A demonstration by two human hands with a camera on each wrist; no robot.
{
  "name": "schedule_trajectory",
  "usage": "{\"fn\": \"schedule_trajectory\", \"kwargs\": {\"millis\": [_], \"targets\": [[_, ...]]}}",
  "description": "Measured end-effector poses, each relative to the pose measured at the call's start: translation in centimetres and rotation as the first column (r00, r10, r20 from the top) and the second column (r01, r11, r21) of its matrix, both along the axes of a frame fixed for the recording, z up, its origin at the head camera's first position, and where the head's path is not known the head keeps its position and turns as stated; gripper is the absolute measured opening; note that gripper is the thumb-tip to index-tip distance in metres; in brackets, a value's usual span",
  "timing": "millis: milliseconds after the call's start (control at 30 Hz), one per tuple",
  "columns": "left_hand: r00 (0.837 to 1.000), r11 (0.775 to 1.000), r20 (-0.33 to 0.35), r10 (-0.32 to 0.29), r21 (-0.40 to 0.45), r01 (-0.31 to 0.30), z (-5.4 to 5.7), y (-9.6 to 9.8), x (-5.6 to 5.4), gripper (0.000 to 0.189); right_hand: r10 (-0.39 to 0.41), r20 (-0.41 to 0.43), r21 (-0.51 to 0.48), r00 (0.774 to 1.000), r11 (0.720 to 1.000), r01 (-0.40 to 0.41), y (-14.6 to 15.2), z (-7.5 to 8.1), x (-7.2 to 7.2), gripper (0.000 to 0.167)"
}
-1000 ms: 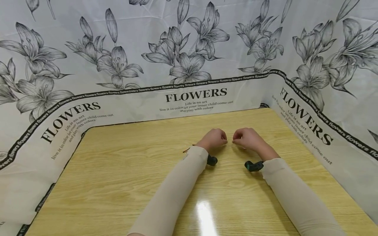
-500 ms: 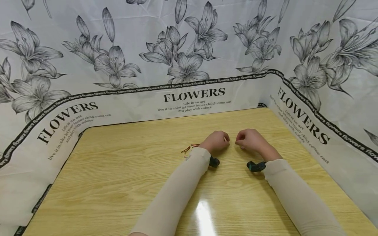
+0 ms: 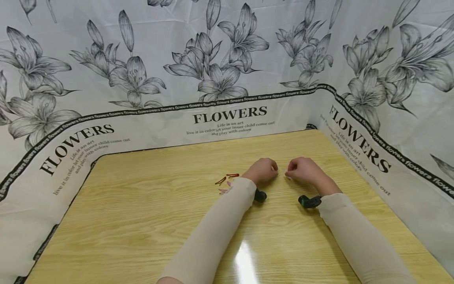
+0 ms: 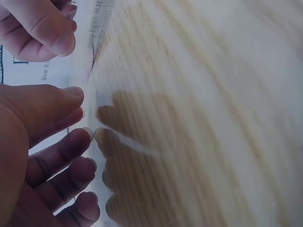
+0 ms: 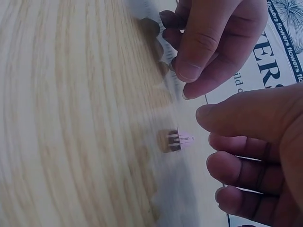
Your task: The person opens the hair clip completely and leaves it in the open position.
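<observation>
My left hand (image 3: 262, 170) is just above the table, fingers loosely bent, with nothing visible between thumb and fingers. Facing it a short gap away is my right hand (image 3: 302, 170), its fingers also loosely bent. Close by the right fingertips, a tiny pink claw hair clip (image 5: 185, 138) with short teeth stands on the table; the right wrist view shows it apart from the fingers. Beside the left sleeve lie dark red hair clips (image 3: 220, 181) and pink hair clips (image 3: 222, 191), partly covered by that sleeve. In the left wrist view, thin clips (image 4: 88, 70) appear beyond the fingers.
The light wooden table (image 3: 149, 213) has a glare patch near its front. Flower-printed cloth (image 3: 152, 130) walls it in at the back and both sides. A dark camera (image 3: 309, 201) sits at the right wrist, another (image 3: 260, 196) at the left.
Both hands have shifted slightly right, and the view has turned a little right. More dark red and pink clips now show beside the left sleeve. Something pink has appeared by the right fingertips.
</observation>
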State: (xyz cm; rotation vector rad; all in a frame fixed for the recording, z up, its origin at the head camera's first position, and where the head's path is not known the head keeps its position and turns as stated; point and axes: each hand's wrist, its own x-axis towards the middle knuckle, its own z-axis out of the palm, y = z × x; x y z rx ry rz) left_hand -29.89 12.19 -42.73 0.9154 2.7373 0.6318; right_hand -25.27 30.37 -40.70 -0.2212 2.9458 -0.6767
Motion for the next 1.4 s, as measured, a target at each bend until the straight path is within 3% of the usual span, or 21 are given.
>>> {"fn": "schedule_trajectory", "kwargs": {"millis": [367, 667, 1400], "targets": [[0.999, 0.999, -0.031, 0.041, 0.017, -0.041, 0.0, 1.7, 0.5, 0.023, -0.015, 0.017, -0.016, 1.0, 1.0, 0.015, 0.6, -0.3, 0.9, 0.021], [0.998, 0.998, -0.04, 0.057, -0.005, -0.057, -0.9, 2.6, 0.0, 0.024, -0.046, 0.075, -0.018, 0.996, 0.999, 0.048, 0.6, -0.6, 1.2, 0.023], [0.989, 0.996, -0.123, 0.081, -0.031, -0.085, -1.1, 3.9, 0.3, 0.022, -0.087, 0.078, -0.015, 0.993, 0.996, 0.089, 0.6, -0.8, 1.1, 0.029]]}}
